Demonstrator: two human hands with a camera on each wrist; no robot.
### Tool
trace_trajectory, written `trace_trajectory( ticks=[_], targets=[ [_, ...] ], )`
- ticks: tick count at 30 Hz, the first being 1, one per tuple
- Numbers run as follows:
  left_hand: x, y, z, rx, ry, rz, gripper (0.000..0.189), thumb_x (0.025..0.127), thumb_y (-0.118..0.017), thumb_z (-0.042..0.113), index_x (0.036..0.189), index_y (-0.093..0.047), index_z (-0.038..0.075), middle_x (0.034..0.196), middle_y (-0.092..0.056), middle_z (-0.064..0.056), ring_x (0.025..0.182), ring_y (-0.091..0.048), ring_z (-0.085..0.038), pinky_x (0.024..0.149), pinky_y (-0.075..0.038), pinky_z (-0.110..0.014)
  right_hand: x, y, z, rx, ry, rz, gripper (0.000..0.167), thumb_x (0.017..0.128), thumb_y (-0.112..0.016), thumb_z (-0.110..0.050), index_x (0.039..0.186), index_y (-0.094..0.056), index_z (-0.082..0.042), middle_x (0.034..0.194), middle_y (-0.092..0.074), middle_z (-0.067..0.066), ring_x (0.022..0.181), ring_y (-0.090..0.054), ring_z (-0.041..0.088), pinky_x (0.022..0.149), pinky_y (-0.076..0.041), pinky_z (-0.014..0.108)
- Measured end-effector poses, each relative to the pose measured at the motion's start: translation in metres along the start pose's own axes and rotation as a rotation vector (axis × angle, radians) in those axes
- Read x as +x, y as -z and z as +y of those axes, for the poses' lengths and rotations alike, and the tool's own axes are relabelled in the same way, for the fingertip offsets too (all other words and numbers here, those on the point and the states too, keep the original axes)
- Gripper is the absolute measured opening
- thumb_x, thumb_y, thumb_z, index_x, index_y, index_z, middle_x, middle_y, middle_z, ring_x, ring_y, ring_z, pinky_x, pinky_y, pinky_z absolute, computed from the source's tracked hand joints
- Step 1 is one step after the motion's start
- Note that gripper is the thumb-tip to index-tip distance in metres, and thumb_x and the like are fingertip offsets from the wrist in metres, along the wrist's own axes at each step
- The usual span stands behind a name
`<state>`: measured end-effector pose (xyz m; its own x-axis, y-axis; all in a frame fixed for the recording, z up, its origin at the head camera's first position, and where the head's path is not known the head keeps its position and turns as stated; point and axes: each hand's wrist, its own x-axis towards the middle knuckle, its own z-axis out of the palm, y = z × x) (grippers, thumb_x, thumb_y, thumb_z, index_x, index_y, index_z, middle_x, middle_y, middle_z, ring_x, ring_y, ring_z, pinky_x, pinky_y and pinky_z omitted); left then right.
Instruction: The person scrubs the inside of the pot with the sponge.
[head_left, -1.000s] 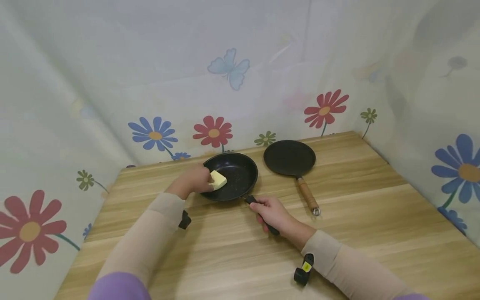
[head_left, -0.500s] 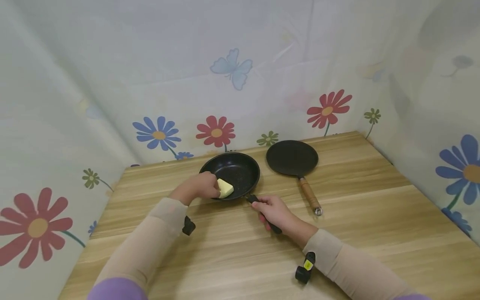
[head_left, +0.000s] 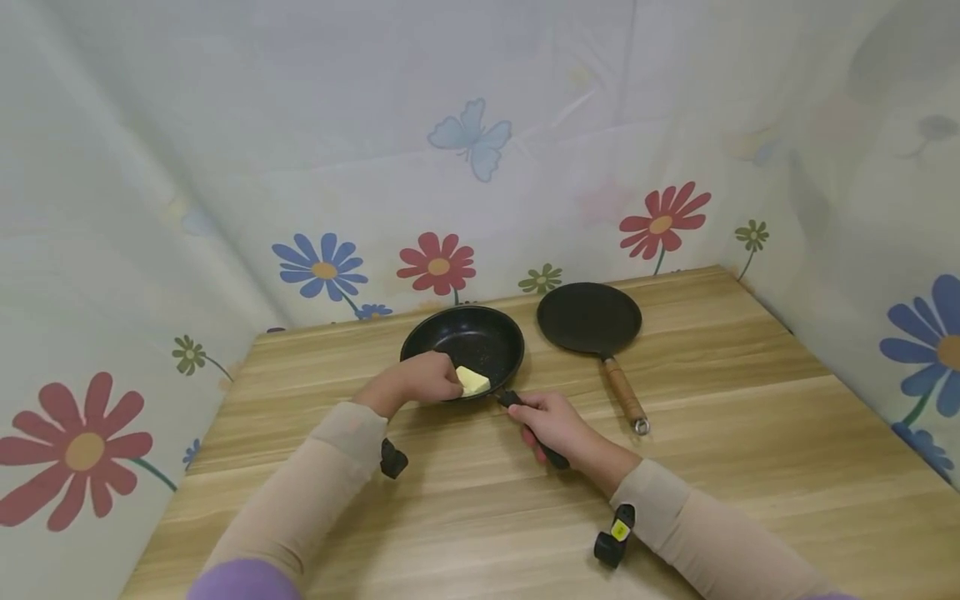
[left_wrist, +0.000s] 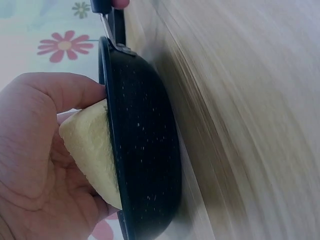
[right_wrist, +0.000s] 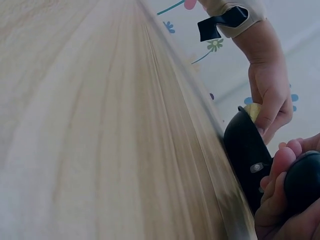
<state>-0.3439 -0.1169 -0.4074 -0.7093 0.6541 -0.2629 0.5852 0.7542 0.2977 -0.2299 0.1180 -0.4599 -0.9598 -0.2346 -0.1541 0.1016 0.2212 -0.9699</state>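
A black frying pan (head_left: pixel 487 346) sits on the wooden table, its outer wall speckled white in the left wrist view. My left hand (head_left: pixel 427 379) grips a pale yellow sponge (head_left: pixel 472 382) inside the pan, near the rim on the handle side. In the left wrist view the thumb and fingers hold the sponge (left_wrist: pixel 92 150) from both sides; its lower part is hidden behind the pan wall. My right hand (head_left: pixel 551 425) is wrapped round the pan's black handle (head_left: pixel 555 457). The right wrist view shows those fingers curled about the handle's end (right_wrist: pixel 305 185).
To the right of the frying pan lies a flat black crepe pan (head_left: pixel 588 317) with a wooden handle (head_left: pixel 624 392) pointing toward me. The wooden table (head_left: pixel 720 467) meets a flower-printed wall covering (head_left: pixel 375 167) at the back and sides.
My left hand has moved the sponge along the pan's inside, from the left side toward the near right, by the handle. The right hand keeps its hold on the handle.
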Motion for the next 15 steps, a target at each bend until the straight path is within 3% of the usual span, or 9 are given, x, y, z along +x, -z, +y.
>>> trace_trajectory(
  ticks=[4,8,11,15],
  targets=[
    [0.006,-0.004,0.002,-0.017,-0.006,0.011,0.04,0.089,-0.058,0.02,0.052,-0.045,0.017,0.052,-0.033,0.009,0.051,-0.03,-0.009,0.053,-0.027,-0.027,0.001,0.001,0.001,0.003,-0.015,0.008,0.031,0.101,-0.058,-0.022,0.122,-0.068,0.0,0.057,-0.051,0.004,0.038,-0.044,0.016,0.04,-0.038,0.028],
    [0.013,-0.006,0.004,0.001,-0.001,0.022,0.031,0.093,-0.059,0.021,0.066,-0.07,0.012,0.059,-0.048,0.008,0.057,-0.039,-0.01,0.06,-0.037,-0.028,0.002,0.002,0.002,0.004,-0.032,0.011,0.032,0.101,-0.058,-0.023,0.123,-0.068,-0.001,0.057,-0.051,0.004,0.039,-0.045,0.016,0.04,-0.039,0.028],
    [0.016,-0.004,0.007,0.023,0.0,0.032,0.022,0.094,-0.063,0.02,0.094,-0.082,0.011,0.08,-0.07,0.005,0.073,-0.056,-0.01,0.077,-0.051,-0.03,0.003,0.003,0.002,0.009,-0.044,0.004,0.034,0.101,-0.058,-0.024,0.125,-0.068,-0.002,0.057,-0.052,0.004,0.039,-0.045,0.016,0.04,-0.039,0.028],
    [0.023,-0.003,0.006,0.044,-0.019,0.044,0.025,0.093,-0.065,0.02,0.11,-0.08,0.01,0.109,-0.076,-0.003,0.104,-0.066,-0.015,0.098,-0.051,-0.038,0.003,0.004,0.0,0.016,-0.058,0.005,0.035,0.101,-0.058,-0.025,0.126,-0.068,-0.003,0.057,-0.051,0.004,0.039,-0.045,0.016,0.04,-0.04,0.029]
  ],
)
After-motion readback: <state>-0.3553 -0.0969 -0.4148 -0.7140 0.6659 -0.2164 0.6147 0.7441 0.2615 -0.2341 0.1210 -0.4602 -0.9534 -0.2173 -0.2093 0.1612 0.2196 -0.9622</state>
